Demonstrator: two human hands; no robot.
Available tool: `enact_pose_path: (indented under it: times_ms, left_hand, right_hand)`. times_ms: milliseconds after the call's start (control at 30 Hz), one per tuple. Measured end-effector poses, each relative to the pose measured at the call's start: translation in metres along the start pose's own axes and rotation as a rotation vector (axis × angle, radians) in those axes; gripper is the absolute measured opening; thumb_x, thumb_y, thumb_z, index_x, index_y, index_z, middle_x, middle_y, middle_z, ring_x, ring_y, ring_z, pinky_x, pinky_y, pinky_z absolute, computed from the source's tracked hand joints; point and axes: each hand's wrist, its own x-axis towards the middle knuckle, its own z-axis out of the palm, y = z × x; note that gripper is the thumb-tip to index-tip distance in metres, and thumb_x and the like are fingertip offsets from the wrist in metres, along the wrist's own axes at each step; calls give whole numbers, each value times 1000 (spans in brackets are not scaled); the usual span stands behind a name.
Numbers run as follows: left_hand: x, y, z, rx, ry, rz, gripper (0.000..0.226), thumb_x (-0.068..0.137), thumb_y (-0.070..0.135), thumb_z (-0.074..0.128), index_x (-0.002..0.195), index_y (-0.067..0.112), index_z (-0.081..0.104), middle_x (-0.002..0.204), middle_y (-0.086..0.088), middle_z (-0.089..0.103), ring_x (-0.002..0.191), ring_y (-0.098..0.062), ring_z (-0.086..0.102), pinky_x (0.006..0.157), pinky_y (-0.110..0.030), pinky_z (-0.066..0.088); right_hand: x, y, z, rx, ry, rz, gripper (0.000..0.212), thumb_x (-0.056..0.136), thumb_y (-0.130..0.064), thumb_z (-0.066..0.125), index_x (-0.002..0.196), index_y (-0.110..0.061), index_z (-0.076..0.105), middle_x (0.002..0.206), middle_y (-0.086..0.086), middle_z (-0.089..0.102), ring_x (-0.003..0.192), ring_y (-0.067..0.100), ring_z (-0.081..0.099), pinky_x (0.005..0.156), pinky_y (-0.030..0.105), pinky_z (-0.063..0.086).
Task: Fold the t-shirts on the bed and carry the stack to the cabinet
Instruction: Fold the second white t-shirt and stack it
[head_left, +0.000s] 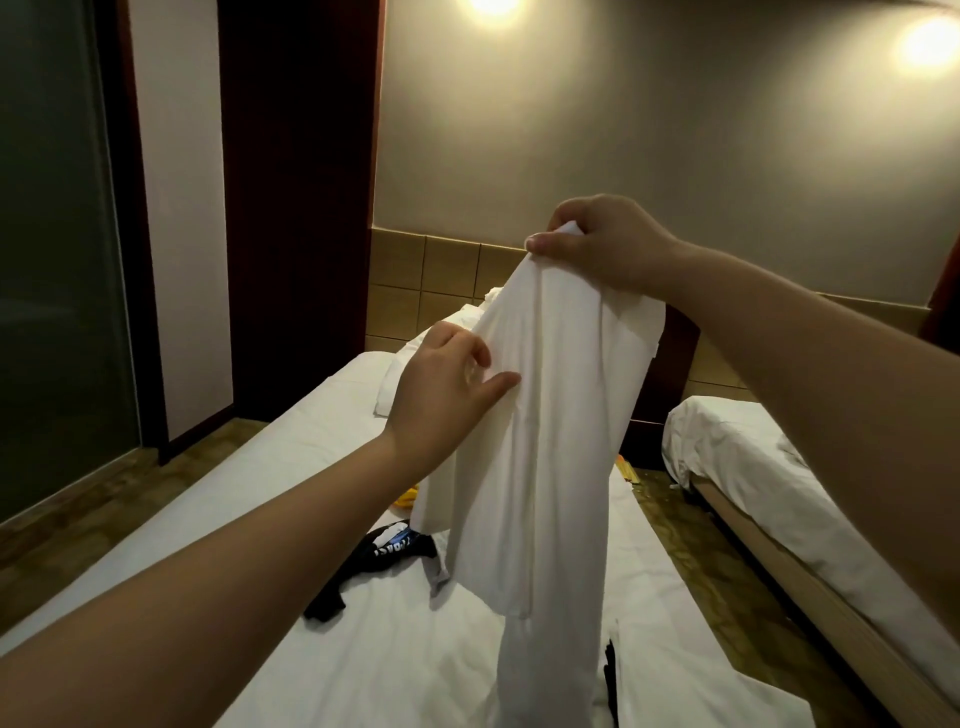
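A white t-shirt (545, 441) hangs lengthwise in the air over the bed (260, 467). My right hand (608, 244) pinches its top edge, raised high. Lower and to the left, my left hand (441, 384) touches the shirt's side with thumb and fingers closing on the cloth. On the white sheet below lies a crumpled black t-shirt (384, 561) with white lettering. A bit of yellow cloth (408, 496) shows behind the hanging shirt. Another dark piece (610, 675) peeks out at the shirt's lower right edge.
A pillow (395, 384) lies at the head of the bed. A second bed (779, 493) with rumpled white bedding stands to the right across a narrow floor gap (675, 519). A dark wooden panel (296, 182) and a glass door (52, 260) are at the left.
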Motion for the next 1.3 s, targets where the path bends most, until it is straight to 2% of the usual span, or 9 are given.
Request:
enact_pose_path:
  times_ms: [300,533,600,733,800,900,1033,1100,1300]
  left_hand:
    - [5,2,14,-33,-11,-85,21,81,27,68,90,8,65,95,1,46,85,-12,45,75,-18,35]
    - [10,8,25,-82,-29,-54,10,83,10,62,86,3,68,88,-2,53,79,-13,45,66,-18,30]
    - [11,6,20,-224,-142,-120,6,81,10,61,82,8,67,81,3,52,76,-12,47,65,-22,33]
    - [15,5,-1,-808,-510,-435,20,85,8,45,69,12,57,62,4,50,61,-8,47,61,-23,40]
    - [17,8,-11,-988,-559,-565,20,86,7,35,71,9,49,65,-3,43,61,-12,40,57,-24,34]
    - [11,19,-20,-953,-496,-667,24,86,9,33,64,12,42,56,-2,42,52,-12,42,48,-18,36]
    - [1,23,-13,-796,-393,-484,33,99,27,39,75,22,61,68,10,63,68,-7,60,67,-21,49]
    - [-2,23,-10,-816,-396,-393,31,97,36,39,83,22,63,68,15,67,65,-1,64,63,-16,52]
    - [5,16,-15,-820,-496,-335,12,84,15,63,74,12,59,66,2,61,60,-8,58,60,-20,50]
  right_hand:
    - [-3,-1,4,0,-13,-21,34,89,-42,56,96,-10,65,92,2,53,88,15,46,74,26,31]
    - [-9,12,0,-14,-15,17,36,89,-43,54,95,-9,64,94,6,55,90,17,48,77,29,35]
    - [-14,21,-2,-33,-24,40,39,90,-43,54,98,-6,65,93,7,54,88,18,47,76,29,34]
    - [-27,41,1,-5,-82,122,38,90,-42,54,97,-5,65,90,5,54,87,16,47,76,27,32]
    - [-30,45,4,37,-111,159,37,90,-43,55,96,-8,66,90,3,55,87,15,48,76,26,32]
    - [-31,48,4,102,-135,198,40,88,-46,55,94,-9,67,89,4,59,85,15,51,72,26,35]
    - [-33,51,1,109,-157,225,43,87,-50,55,96,-10,68,94,6,61,89,17,54,76,27,37]
    - [-34,52,0,101,-164,241,45,86,-51,55,96,-9,68,96,11,63,88,18,55,74,28,39]
    - [-39,55,-8,112,-161,286,46,85,-50,58,98,-7,69,92,11,62,81,15,52,69,27,39]
